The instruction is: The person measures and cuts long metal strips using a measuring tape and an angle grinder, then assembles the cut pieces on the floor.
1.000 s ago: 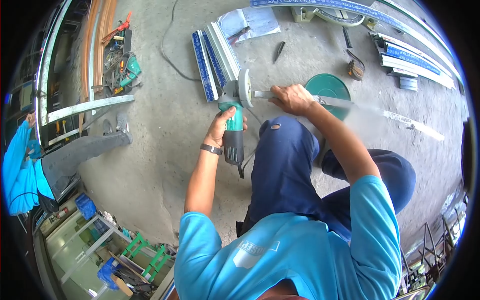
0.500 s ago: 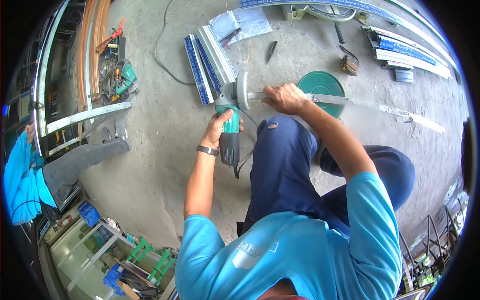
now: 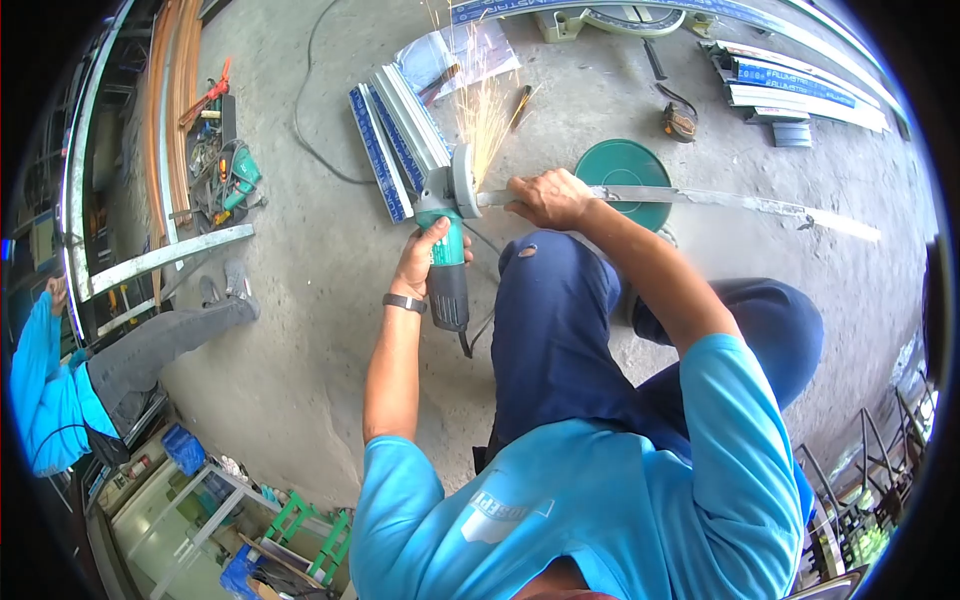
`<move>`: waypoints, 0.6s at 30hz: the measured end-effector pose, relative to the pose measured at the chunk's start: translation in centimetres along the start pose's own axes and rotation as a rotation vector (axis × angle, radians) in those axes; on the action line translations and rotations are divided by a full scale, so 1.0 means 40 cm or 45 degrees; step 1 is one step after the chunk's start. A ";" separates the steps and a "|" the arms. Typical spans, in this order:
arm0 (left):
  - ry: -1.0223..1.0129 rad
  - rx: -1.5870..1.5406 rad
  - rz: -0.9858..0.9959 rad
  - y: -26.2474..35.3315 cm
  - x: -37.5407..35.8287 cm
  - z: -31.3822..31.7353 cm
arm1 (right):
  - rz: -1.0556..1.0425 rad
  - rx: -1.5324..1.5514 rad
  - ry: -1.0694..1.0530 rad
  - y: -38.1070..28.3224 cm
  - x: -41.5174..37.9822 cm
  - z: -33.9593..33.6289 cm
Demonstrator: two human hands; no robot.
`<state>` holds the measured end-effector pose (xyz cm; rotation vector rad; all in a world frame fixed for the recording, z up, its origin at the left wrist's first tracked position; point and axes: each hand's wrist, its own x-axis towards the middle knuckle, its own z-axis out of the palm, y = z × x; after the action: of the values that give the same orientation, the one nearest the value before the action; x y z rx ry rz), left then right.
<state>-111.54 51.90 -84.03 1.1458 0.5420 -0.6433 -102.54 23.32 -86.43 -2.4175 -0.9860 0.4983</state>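
Head view: a long metal strip (image 3: 700, 197) spans centre to right of the frame; an angle grinder (image 3: 448, 297) sits left of centre. Left grip (image 3: 416, 260) wraps the grinder, right grip (image 3: 552, 198) clenches the strip; sparks (image 3: 487, 130) spray upward.

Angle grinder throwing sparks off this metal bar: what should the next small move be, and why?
I'd probably ease the angle grinder back, then shift the right hand farther along the metal bar: its bare fingers grip close to the end at the grinder, where sparks spray.
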 end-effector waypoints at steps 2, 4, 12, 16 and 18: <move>0.005 0.003 0.002 0.008 -0.003 0.010 | -0.013 0.012 0.020 0.001 0.000 -0.002; 0.024 -0.004 0.006 0.011 -0.015 0.019 | -0.024 0.017 0.033 0.002 -0.004 -0.002; 0.038 0.041 -0.017 0.004 -0.027 0.011 | -0.027 0.010 0.036 0.008 0.002 0.009; -0.005 0.043 -0.010 0.009 -0.011 0.008 | -0.062 0.018 0.068 0.005 -0.006 0.003; 0.029 0.047 -0.006 0.015 0.005 0.014 | -0.052 0.019 0.067 0.006 -0.003 0.008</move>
<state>-110.94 51.51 -83.59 1.1879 0.5546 -0.6474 -102.67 23.17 -86.80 -2.3801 -1.0032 0.4244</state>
